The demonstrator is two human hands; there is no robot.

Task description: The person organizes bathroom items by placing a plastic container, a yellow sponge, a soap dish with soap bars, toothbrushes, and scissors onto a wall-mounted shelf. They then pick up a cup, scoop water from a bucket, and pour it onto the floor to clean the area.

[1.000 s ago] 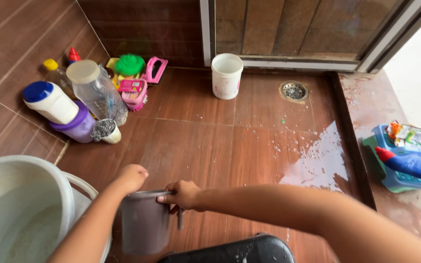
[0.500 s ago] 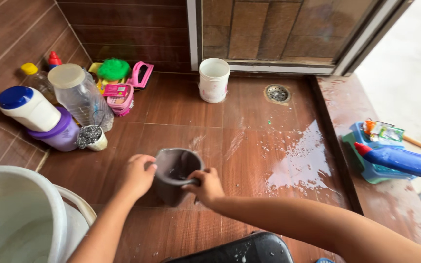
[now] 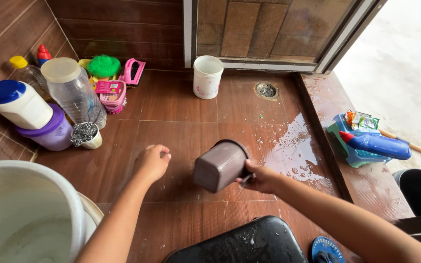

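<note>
My right hand [image 3: 260, 177] grips a grey-brown plastic mug [image 3: 220, 165] by its handle side, tipped on its side with the mouth facing away toward the wet floor. My left hand [image 3: 152, 162] hovers loosely curled just left of the mug, holding nothing and not touching it. A puddle of water [image 3: 296, 153] spreads over the brown tiled floor [image 3: 171, 104] beyond the mug, toward a round metal drain [image 3: 266, 90].
A white bucket [image 3: 23, 214] sits at the lower left. Bottles, a scrubber in a cup [image 3: 85, 134], brushes and a green scourer [image 3: 102, 65] cluster at the left wall. A white cup [image 3: 207, 76] stands by the door. A blue bottle in a tray [image 3: 371, 143] rests on the right ledge. A black stool [image 3: 239, 241] is below.
The mug went from upright near my body to tipped forward on its side. My left hand let go of it and moved off to the left.
</note>
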